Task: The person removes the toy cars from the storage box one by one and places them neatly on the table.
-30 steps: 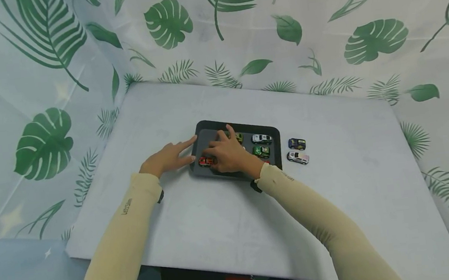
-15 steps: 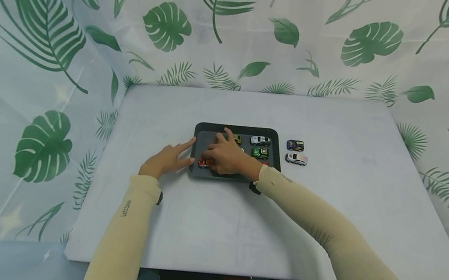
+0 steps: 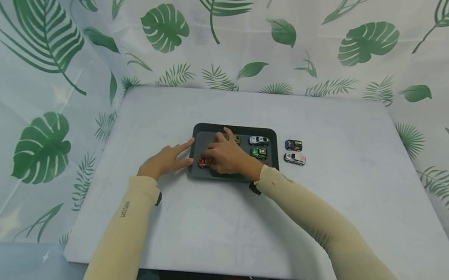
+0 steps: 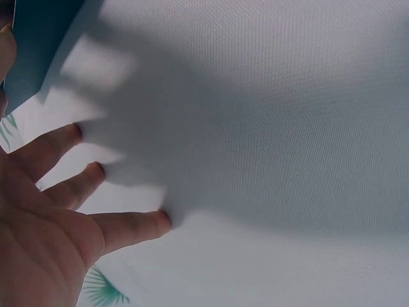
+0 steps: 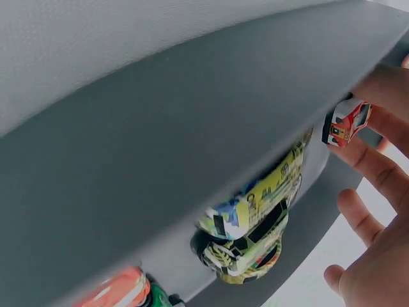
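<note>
A dark grey tray (image 3: pixel 201 143) with raised walls sits mid-table, holding several toy cars. My right hand (image 3: pixel 228 156) reaches over it and pinches a red toy car (image 3: pixel 204 162) in its front left part. In the right wrist view, thumb and fingers lie on either side of that red and white toy car (image 5: pixel 347 121). My left hand (image 3: pixel 164 161) is at the tray's left side, with extended fingers at the wall. Seen from the left wrist, three fingers spread over the tablecloth beside the tray (image 4: pixel 45 38). The right hand partly hides the cars beneath it.
Inside the tray stand a yellow-green car (image 3: pixel 237 139), a white car (image 3: pixel 259 141) and a green car (image 3: pixel 259 153). To the right, a dark blue car (image 3: pixel 293 145) and a white car (image 3: pixel 294 159) lie on the white tablecloth (image 3: pixel 348 181). A leaf-print curtain (image 3: pixel 184 66) hangs behind.
The head view has shifted slightly. Both hands and the cars keep their places about the tray, with the right hand still holding the red toy car.
</note>
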A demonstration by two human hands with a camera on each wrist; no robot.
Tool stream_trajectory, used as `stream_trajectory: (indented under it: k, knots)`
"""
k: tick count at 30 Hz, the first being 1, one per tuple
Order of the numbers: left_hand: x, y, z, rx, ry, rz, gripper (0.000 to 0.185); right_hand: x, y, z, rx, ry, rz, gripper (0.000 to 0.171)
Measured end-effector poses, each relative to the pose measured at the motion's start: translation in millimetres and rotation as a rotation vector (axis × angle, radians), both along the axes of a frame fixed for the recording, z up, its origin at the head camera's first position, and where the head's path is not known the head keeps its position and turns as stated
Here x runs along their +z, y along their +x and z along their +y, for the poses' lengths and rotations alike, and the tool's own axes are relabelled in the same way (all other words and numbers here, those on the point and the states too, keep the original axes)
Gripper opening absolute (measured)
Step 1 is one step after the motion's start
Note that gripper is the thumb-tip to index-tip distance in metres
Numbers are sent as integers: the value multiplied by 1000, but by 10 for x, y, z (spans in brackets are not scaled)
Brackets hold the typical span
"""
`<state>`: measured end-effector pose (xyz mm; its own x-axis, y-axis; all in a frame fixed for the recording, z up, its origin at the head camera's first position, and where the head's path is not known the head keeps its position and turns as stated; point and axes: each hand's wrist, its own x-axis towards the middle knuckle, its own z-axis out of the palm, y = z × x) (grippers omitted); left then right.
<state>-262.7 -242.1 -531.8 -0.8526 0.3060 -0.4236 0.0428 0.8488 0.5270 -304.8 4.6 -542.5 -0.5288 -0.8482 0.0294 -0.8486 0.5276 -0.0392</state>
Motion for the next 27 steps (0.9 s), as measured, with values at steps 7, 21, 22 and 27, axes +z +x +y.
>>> stream_trajectory:
  k: [7,21,22,27]
  knots:
    - [36,11,5,12,5,-14,76,62,-13,82,-34,-2,-18,35]
    - [37,17,13,0,4,-6,77,166,-21,395,-47,-67,3,33]
    - [36,16,15,0,2,-6,77,171,-22,419,-48,-71,7,33]
    - [32,20,19,-11,1,3,76,179,-25,534,-50,-118,8,34]
